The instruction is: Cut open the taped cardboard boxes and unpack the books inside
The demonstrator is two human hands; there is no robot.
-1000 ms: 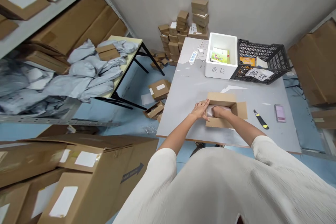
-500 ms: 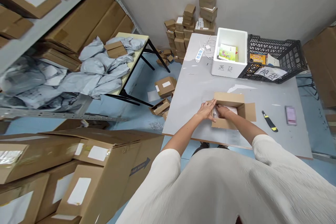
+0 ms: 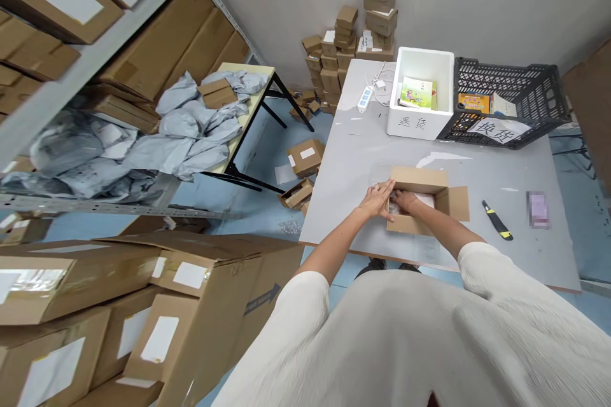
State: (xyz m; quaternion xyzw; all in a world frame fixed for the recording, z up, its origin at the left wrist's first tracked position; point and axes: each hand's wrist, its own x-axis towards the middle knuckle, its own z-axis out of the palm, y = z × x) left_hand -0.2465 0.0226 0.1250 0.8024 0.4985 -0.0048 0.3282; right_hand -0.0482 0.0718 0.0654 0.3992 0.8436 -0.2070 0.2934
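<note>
An open cardboard box (image 3: 420, 179) lies on the grey table with its flaps folded outward. My left hand (image 3: 379, 200) grips the box's left end, thumb towards the front and fingers towards the back. Inside, my right hand (image 3: 405, 202) reaches down towards the left end, over clear plastic wrapping; its fingertips are hidden. A flat white item (image 3: 426, 200) shows under the right wrist. To the right of the box lies a black and yellow utility knife (image 3: 497, 221), apart from both hands.
A white foam bin (image 3: 413, 122) and a black crate (image 3: 539, 130), both with books, stand at the table's back beside a power strip (image 3: 365, 98). A blurred purple item (image 3: 538, 210) lies right. Grey parcels (image 3: 153, 151) and large cartons (image 3: 210, 305) fill the left.
The view has shifted slightly, so the shelves and cartons sit a little farther right. Both hands keep nearly the same place at the box.
</note>
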